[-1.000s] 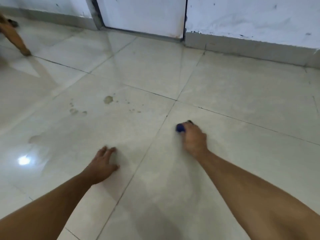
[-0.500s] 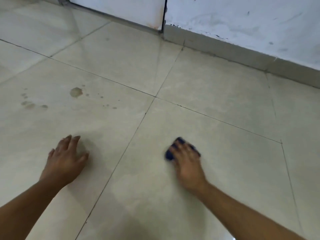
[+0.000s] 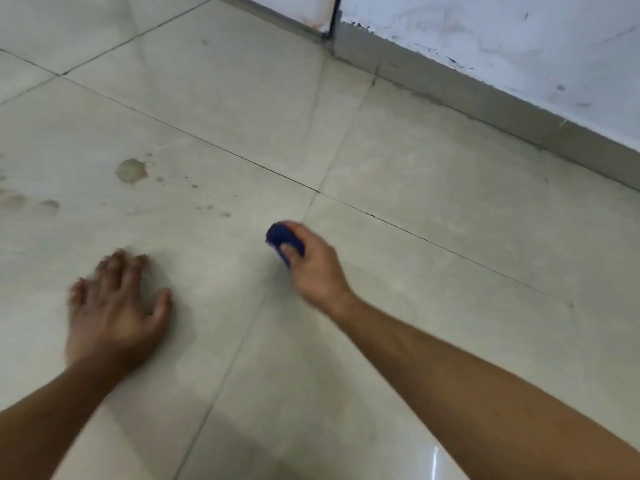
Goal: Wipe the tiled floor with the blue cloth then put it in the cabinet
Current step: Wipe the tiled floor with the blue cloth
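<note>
A bunched blue cloth (image 3: 280, 237) lies pressed on the pale tiled floor (image 3: 415, 188) near the middle of the head view. My right hand (image 3: 313, 263) grips it, fingers and thumb curled round it, so most of the cloth is hidden. My left hand (image 3: 116, 306) rests flat on the floor at lower left, fingers spread, holding nothing. A brownish stain (image 3: 131, 170) with several small spots lies on the tile beyond my left hand. No cabinet is in sight.
A white wall (image 3: 519, 46) with a grey skirting (image 3: 485, 112) runs along the upper right. A white door bottom (image 3: 294, 8) sits at top centre. Dark grout lines cross the floor.
My right hand has carried the cloth leftward and away from me, to the grout line. The view has shifted slightly; my left hand stays flat on the floor.
</note>
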